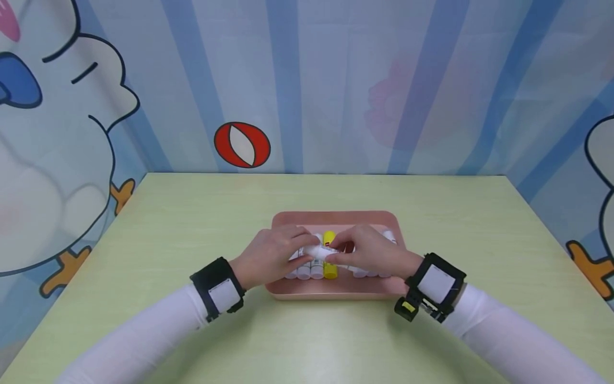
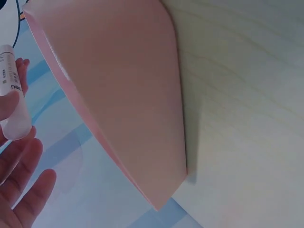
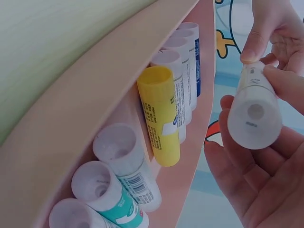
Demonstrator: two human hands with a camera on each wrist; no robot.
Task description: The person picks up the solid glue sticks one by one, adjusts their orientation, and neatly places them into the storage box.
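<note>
A white glue stick [image 1: 320,252] is held sideways above a pink tray [image 1: 336,289]. My left hand [image 1: 274,255] pinches its left end, and the fingers of my right hand [image 1: 371,252] grip the other end. In the right wrist view the hollow base of this glue stick [image 3: 255,121] faces the camera, with both thumbs on its barrel. Beneath the hands, a yellow glue stick [image 3: 159,118] lies in the tray among several white ones, one with a teal label [image 3: 127,209]. The hands partly cover the row in the head view.
The tray stands on a pale wooden table [image 1: 201,213], its raised rim around the glue sticks. Behind the table hangs a blue striped backdrop [image 1: 326,85] with cartoon figures. A black strap with a device [image 1: 434,285] sits on the right wrist, another strap [image 1: 218,290] on the left.
</note>
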